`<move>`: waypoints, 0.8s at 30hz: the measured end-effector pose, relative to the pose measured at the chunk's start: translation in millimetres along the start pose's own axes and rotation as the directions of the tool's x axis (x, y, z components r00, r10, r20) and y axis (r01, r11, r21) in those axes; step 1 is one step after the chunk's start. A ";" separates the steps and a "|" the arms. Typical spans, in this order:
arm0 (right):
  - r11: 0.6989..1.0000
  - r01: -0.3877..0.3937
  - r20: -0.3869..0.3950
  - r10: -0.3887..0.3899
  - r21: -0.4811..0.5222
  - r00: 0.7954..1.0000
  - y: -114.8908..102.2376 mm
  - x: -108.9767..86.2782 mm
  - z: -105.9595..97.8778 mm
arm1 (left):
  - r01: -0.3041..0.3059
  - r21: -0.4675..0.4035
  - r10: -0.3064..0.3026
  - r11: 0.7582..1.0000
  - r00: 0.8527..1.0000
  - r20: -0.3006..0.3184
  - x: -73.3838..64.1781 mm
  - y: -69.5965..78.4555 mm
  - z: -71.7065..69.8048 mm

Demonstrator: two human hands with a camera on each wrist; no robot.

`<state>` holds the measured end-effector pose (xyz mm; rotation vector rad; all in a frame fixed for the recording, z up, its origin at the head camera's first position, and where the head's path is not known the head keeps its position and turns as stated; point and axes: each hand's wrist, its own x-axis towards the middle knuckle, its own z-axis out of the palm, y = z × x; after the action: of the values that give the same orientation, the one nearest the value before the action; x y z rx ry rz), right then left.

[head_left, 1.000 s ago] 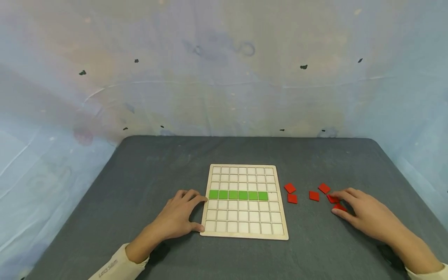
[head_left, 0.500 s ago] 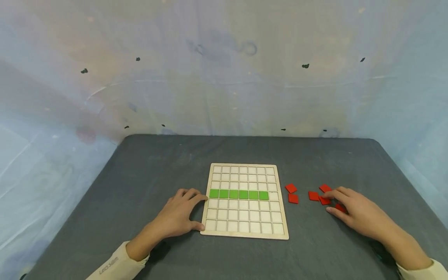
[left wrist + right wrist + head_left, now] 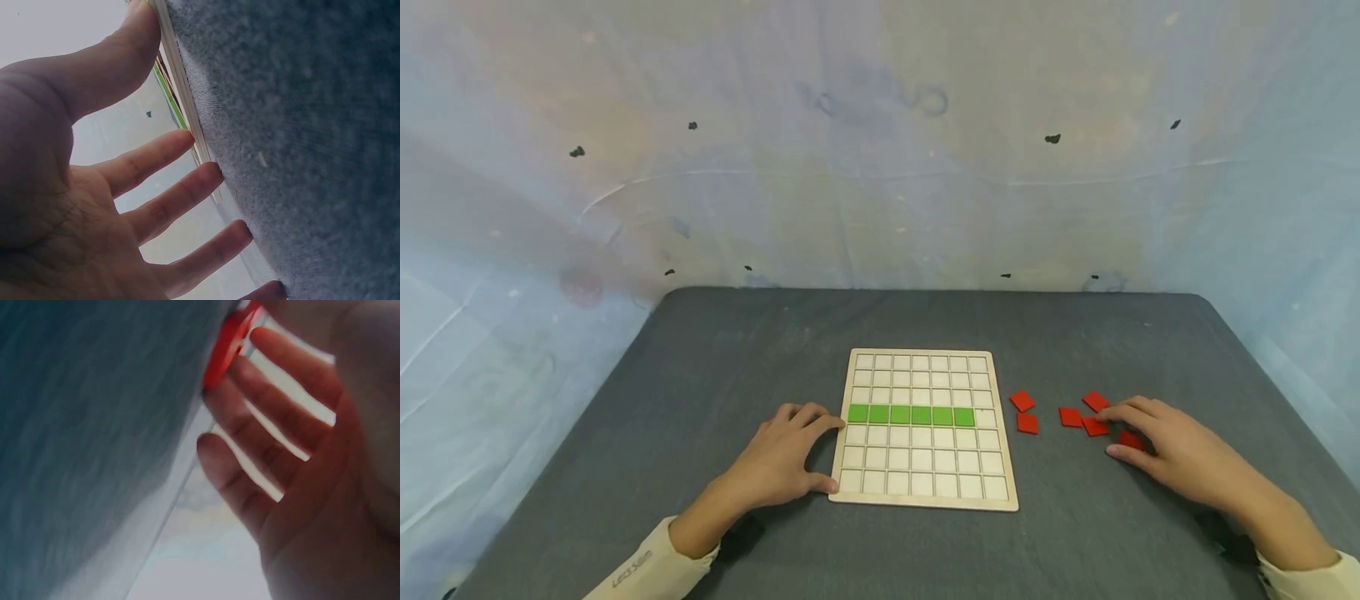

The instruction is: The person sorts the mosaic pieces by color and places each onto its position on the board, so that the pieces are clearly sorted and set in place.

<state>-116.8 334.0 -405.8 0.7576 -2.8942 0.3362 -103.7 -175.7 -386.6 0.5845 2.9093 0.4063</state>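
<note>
In the head view a square wooden grid board (image 3: pixel 922 502) lies flat on the table. A row of green square tiles (image 3: pixel 900 414) crosses its middle, and the rightmost cell of that row shows pale wood. My left hand (image 3: pixel 786 458) touches the board's left edge with thumb and index finger spread apart; the left wrist view shows its other fingers extended. Over to the right, my right hand (image 3: pixel 1180 446) hovers low, its index fingertip at the right corner of a red tile (image 3: pixel 1095 427). Another red tile (image 3: pixel 1132 440) lies partly hidden under its fingers.
Two red tiles (image 3: pixel 1027 423) lie just right of the board. More red tiles (image 3: pixel 1071 417) are grouped between those and my right hand. The dark grey table (image 3: pixel 760 342) ends at a pale cloth backdrop (image 3: pixel 880 167) behind and at the sides.
My right hand has slid one red tile left, beside the others, then drawn back slightly to the right. My left hand has stayed at the board's edge.
</note>
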 end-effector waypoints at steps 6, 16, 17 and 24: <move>0.999 -0.038 0.065 0.037 0.015 0.997 11.3 -5.8 -8.1 | -0.007 0.003 0.007 1.000 1.000 -0.006 0.2 0.5 -0.6; 0.999 -0.037 0.099 0.033 0.040 0.995 25.9 -11.6 -9.8 | -0.003 0.000 0.003 1.000 1.000 -0.003 1.6 -0.6 0.9; 0.999 -0.034 0.095 0.029 0.043 0.995 27.1 -12.9 -9.4 | -0.004 0.001 0.004 1.000 1.000 -0.005 1.7 -0.7 1.0; 0.999 -0.009 0.049 0.007 0.051 0.999 27.5 -14.1 -7.1 | -0.004 -0.008 0.004 1.000 1.000 -0.009 1.4 -0.9 1.3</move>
<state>-117.8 365.7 -406.5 0.7729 -2.9454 0.3996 -105.0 -175.6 -388.2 0.5890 2.9143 0.4219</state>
